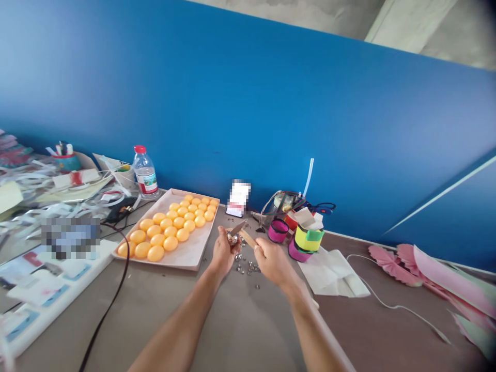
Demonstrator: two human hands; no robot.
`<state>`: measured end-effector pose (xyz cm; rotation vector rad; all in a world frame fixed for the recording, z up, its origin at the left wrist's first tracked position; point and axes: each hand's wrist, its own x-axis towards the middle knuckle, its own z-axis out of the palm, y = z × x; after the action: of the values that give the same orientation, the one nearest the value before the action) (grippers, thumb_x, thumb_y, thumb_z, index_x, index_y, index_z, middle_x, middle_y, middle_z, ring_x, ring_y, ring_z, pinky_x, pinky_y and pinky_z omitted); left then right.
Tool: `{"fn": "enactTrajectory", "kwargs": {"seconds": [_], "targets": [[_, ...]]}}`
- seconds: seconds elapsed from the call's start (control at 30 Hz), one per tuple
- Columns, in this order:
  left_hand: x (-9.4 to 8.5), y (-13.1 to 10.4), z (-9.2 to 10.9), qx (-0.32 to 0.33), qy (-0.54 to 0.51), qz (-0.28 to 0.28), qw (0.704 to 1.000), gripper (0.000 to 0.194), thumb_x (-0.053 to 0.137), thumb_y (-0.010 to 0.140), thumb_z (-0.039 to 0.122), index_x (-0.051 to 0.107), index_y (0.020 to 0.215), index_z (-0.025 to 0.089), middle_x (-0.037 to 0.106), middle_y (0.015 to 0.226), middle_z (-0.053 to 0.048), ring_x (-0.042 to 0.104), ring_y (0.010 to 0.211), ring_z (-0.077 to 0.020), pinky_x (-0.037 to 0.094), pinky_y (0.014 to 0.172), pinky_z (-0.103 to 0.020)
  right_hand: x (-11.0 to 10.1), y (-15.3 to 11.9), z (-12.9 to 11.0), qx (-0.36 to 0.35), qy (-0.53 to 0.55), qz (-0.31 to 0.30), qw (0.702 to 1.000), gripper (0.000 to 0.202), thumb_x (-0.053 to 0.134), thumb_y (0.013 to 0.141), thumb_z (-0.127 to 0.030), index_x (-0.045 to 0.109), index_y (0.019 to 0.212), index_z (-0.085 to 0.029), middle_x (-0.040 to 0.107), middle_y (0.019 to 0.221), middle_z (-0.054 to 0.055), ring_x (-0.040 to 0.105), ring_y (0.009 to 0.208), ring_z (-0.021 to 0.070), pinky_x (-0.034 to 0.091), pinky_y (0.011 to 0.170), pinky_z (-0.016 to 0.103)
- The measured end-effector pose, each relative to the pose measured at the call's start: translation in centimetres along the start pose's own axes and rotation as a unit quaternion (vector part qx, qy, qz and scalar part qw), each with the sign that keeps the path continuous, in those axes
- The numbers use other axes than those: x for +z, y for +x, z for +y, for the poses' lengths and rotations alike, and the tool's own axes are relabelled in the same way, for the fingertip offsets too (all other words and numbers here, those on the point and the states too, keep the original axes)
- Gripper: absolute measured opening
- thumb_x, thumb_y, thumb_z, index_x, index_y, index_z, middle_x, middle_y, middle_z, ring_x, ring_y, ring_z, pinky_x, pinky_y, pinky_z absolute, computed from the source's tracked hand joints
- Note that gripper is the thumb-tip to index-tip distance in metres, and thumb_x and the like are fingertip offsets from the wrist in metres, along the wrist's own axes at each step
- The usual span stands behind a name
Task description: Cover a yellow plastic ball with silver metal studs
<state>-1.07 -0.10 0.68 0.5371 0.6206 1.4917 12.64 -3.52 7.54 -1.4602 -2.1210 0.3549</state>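
My left hand (223, 254) is closed in front of me, above the table's middle. Small shiny silver pieces (232, 238) show at its fingers, and a dark pointed blade (237, 227) sticks out just above them. My right hand (269, 259) grips one end of a flat tan strip (248, 238), perhaps wood. The strip's other end reaches to the left hand; whether it joins the blade I cannot tell. Below and between the hands, several more loose silver pieces (252, 266) lie scattered on the grey table (244, 330).
On the left, a shallow tray (185, 256) holds rows of orange balls; behind it stands a bottle (145, 175). To the right are pink (278, 231) and yellow (309, 238) round containers, white paper (336, 274) and a thin cable (399, 308). A phone (238, 198) leans against the blue partition (248, 103).
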Motion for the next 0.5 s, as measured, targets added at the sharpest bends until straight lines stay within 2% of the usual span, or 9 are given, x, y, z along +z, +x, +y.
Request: {"fn": "enactTrajectory", "kwargs": {"seconds": [0.07,0.23,0.4,0.5], "targets": [[-0.03,-0.01,-0.02,0.001,0.011,-0.001,1.000,0.052,0.038,0.077,0.065,0.053,0.078,0.015,0.053,0.052,0.000,0.032,0.035,-0.0045,0.029,0.041,-0.020,0.04,-0.07,-0.02,0.000,-0.023,-0.007,1.000,0.018,0.035,0.080,-0.017,0.043,0.065,-0.020,0.047,0.056,-0.002,0.040,0.049,0.0112,0.024,0.049,0.023],[-0.01,-0.04,0.27,0.025,0.004,-0.007,1.000,0.048,0.040,0.078,0.063,0.051,0.077,0.017,0.055,0.055,0.000,0.032,0.035,-0.0039,0.030,0.041,-0.020,-0.22,-0.23,0.02,0.005,0.009,0.019,1.000,0.020,0.033,0.083,-0.020,0.045,0.067,-0.020,0.046,0.056,-0.002,0.042,0.050,0.0119,0.025,0.048,0.023],[-0.03,-0.10,0.46,0.024,0.007,-0.008,1.000,0.046,0.039,0.078,0.063,0.051,0.080,0.018,0.055,0.055,0.001,0.033,0.035,-0.0047,0.032,0.043,-0.021,-0.28,-0.23,0.19,0.020,-0.023,-0.013,0.999,0.020,0.036,0.080,-0.020,0.042,0.061,-0.021,0.043,0.053,-0.003,0.039,0.048,0.0113,0.023,0.048,0.023],[0.10,-0.15,0.53,0.036,0.011,-0.024,0.999,0.047,0.038,0.079,0.063,0.051,0.079,0.018,0.054,0.055,0.001,0.032,0.035,-0.0049,0.030,0.043,-0.021,-0.76,-0.27,0.15,0.019,0.006,0.020,1.000,0.020,0.035,0.082,-0.022,0.042,0.063,-0.021,0.044,0.054,-0.003,0.040,0.049,0.0113,0.024,0.048,0.022]]}}
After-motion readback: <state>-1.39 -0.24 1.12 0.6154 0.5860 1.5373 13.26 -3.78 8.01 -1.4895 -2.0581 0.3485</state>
